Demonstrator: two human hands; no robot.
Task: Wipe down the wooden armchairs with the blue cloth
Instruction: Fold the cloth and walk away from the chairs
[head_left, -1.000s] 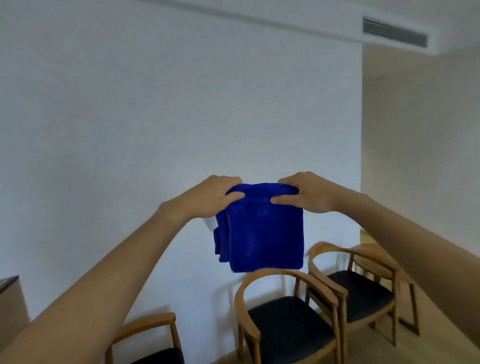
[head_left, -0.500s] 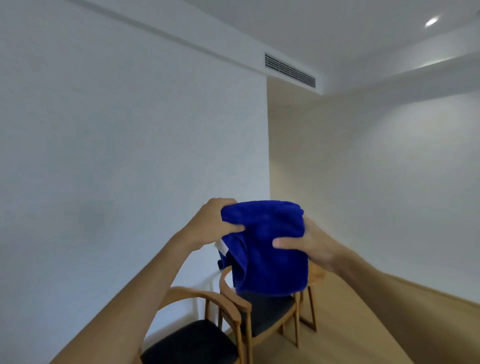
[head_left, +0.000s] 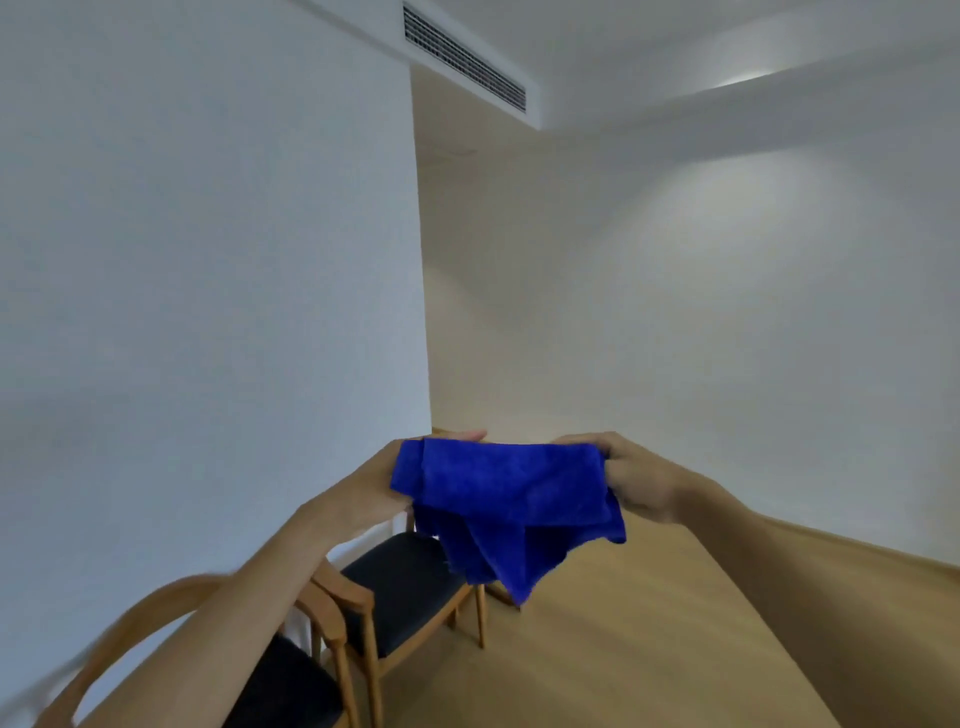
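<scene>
The blue cloth (head_left: 506, 501) is held in the air in front of me, spread loosely with a corner hanging down. My left hand (head_left: 371, 488) is under its left end, fingers stretched flat beneath the fabric. My right hand (head_left: 631, 478) grips the cloth's right end with curled fingers. Below the cloth, along the left wall, stand two wooden armchairs with black seats: the nearer armchair (head_left: 156, 623) at the bottom left, partly behind my left forearm, and the farther armchair (head_left: 405, 582) under the cloth.
A white wall (head_left: 208, 312) runs along the left. Light wooden floor (head_left: 623, 649) stretches to the right of the chairs. A recess opens beyond the wall corner, with an air vent (head_left: 462, 57) in the ceiling bulkhead.
The view has swung right, away from the chairs. The cloth went from hanging folded between both hands to lying spread across my flat left hand, my right hand shifting to its right end.
</scene>
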